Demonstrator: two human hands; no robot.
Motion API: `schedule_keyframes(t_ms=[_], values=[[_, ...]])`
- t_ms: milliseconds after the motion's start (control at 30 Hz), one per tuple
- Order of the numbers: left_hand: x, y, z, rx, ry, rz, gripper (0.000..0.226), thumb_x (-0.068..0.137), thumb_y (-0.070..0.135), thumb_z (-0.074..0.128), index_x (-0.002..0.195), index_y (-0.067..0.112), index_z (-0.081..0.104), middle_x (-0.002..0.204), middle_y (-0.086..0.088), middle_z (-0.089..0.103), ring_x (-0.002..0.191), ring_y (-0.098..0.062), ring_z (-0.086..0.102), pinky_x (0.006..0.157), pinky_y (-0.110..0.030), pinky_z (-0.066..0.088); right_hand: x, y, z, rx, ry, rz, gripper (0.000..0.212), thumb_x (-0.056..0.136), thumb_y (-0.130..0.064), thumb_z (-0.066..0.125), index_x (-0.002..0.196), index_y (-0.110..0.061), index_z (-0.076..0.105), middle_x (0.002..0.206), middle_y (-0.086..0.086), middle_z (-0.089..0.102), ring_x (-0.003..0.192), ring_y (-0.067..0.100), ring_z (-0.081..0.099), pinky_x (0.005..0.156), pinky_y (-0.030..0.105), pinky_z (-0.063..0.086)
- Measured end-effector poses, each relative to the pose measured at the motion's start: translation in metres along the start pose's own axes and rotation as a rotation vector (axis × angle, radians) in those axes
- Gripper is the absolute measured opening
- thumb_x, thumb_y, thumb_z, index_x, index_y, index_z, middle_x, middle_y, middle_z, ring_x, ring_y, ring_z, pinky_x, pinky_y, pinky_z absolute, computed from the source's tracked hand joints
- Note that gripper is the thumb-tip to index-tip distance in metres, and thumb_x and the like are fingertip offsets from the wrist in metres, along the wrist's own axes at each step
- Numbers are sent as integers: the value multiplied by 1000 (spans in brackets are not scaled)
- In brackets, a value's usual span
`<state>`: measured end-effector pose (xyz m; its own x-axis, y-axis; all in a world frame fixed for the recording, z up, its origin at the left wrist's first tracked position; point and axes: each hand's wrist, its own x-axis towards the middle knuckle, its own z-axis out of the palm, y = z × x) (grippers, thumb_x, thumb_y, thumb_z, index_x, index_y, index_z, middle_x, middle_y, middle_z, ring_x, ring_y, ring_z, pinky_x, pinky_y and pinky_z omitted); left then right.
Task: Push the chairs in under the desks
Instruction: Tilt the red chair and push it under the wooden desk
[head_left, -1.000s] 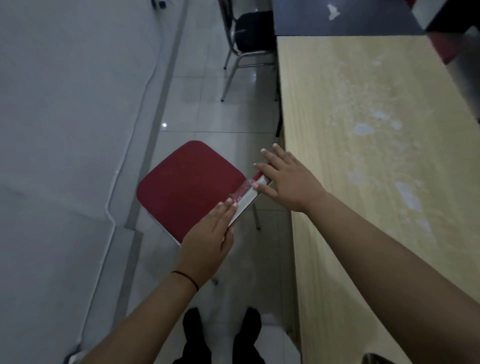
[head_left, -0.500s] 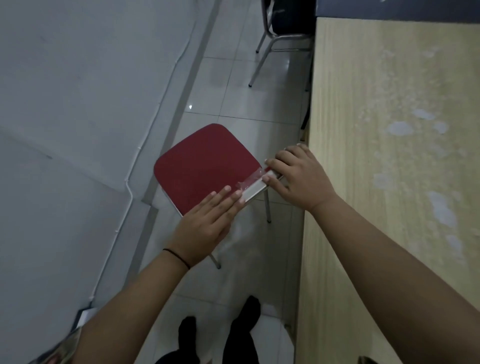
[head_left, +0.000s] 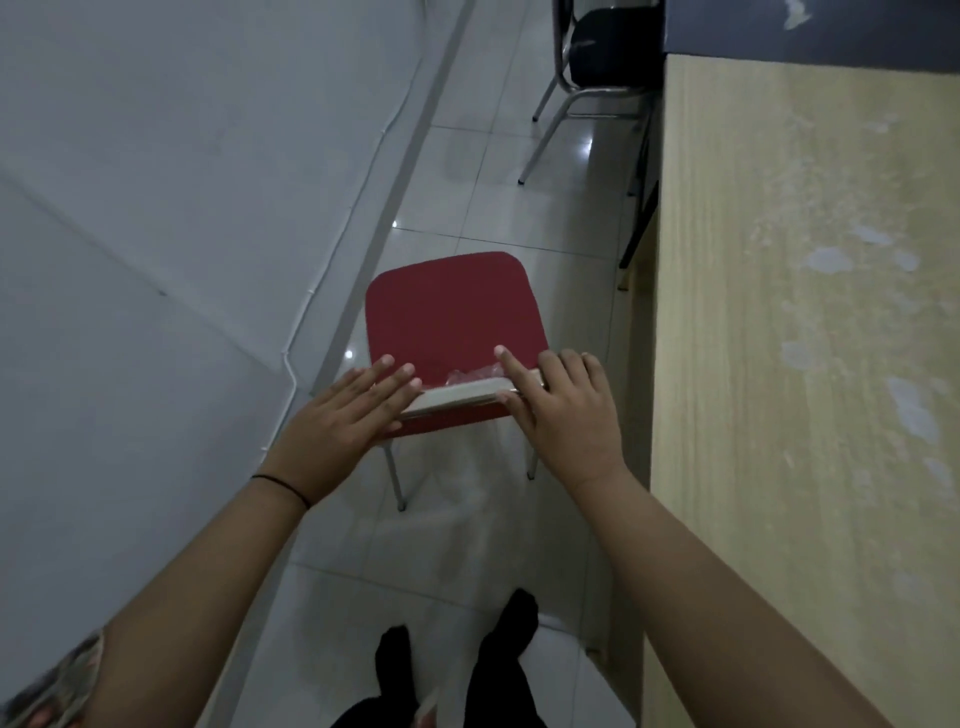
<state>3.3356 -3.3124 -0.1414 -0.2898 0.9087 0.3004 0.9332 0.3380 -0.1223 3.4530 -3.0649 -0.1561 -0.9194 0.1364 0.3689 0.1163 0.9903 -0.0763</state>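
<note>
A red chair (head_left: 448, 307) with metal legs stands on the tiled floor just left of the light wooden desk (head_left: 779, 374), outside its edge, with the seat pointing away from me. Its backrest top (head_left: 460, 399) shows as a pale strip with crinkled plastic on it. My left hand (head_left: 343, 431) lies on the backrest's left end with straight fingers. My right hand (head_left: 569, 415) grips the right end, fingers over the top and thumb on the near side.
A black chair (head_left: 608, 47) stands farther along, beside a dark desk (head_left: 831, 31) that adjoins the wooden one. A grey wall (head_left: 156, 208) with a cable run closes the left side, leaving a narrow tiled aisle. My black-clad feet (head_left: 452, 660) are behind the chair.
The red chair has swung round from a diagonal to face straight away from me, closer to the desk edge. My hands stayed on the two ends of its backrest.
</note>
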Motion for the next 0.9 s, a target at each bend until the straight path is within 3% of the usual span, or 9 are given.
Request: schedule_keyframes(t_ms=[200, 333, 467, 600, 767, 900], values=[[-31, -8, -4, -166, -29, -137, 42, 93, 12, 41, 135, 4, 42, 135, -14, 51, 130, -30, 41, 102, -47, 40, -19, -58, 1, -129, 36, 118, 42, 100, -45, 36, 137, -30, 49, 98, 9, 64, 95, 29, 60, 85, 42, 40], [-52, -19, -10, -204, -28, -197, 42, 93, 10, 36, 135, 5, 41, 136, -14, 49, 132, -31, 36, 104, -49, 37, -23, -92, 2, -139, 6, 162, 41, 101, -44, 35, 136, -30, 50, 99, 10, 64, 95, 31, 60, 84, 40, 36], [-60, -8, -11, -250, -34, -329, 44, 94, 10, 33, 137, 1, 39, 139, -16, 46, 134, -30, 33, 108, -47, 30, -22, -110, -4, -103, -63, 202, 45, 101, -42, 32, 135, -22, 52, 110, 11, 66, 109, 33, 59, 96, 46, 40], [-58, 4, -16, -234, -86, -469, 49, 96, 27, 29, 139, 7, 39, 140, -11, 46, 133, -26, 35, 112, -41, 22, -11, -114, -9, -32, -190, 185, 54, 99, -48, 23, 139, -20, 47, 134, 8, 57, 130, 31, 47, 109, 49, 31], [-48, 7, -17, -324, -111, -630, 67, 90, 52, 17, 144, 15, 31, 151, -4, 30, 142, -21, 18, 115, -43, 2, 5, -100, -13, -83, -258, 207, 64, 96, -58, 9, 146, -27, 33, 150, 8, 38, 142, 29, 27, 115, 50, 16], [-45, 5, -15, -350, -107, -644, 70, 89, 54, 17, 144, 14, 32, 150, -6, 32, 141, -23, 20, 115, -44, 8, 0, -103, -10, -18, -196, 270, 56, 98, -51, 17, 143, -27, 40, 146, 7, 44, 140, 33, 31, 109, 48, 30]])
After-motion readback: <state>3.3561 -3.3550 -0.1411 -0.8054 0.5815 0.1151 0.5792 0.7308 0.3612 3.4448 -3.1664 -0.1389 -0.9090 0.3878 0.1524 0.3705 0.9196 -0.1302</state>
